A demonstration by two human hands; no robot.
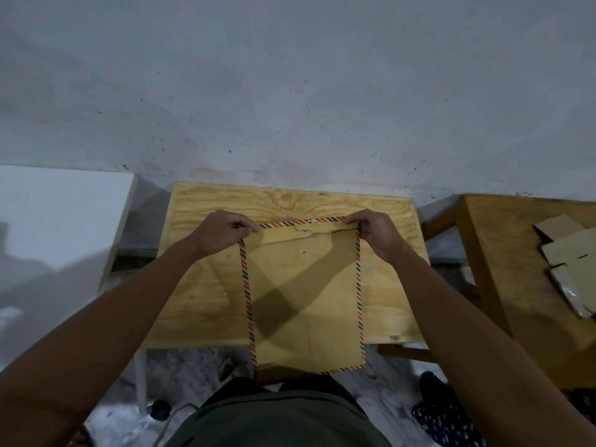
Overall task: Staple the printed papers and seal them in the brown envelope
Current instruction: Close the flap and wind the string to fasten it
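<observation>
A brown envelope (306, 295) with a red-and-dark striped border lies lengthwise on a small plywood table (200, 285), its near end hanging over the front edge. Its flap is folded down at the far end, with a round metal eyelet on the flap and another just below it. My left hand (222, 233) pinches the flap's far left corner. My right hand (374, 232) pinches the far right corner. Printed papers and a stapler are not in view.
A grey wall stands right behind the table. A white surface (61, 214) is at the left. A second wooden table (503, 285) at the right carries flat cardboard pieces (571, 253). Marbled floor and dark footwear (448, 417) lie below.
</observation>
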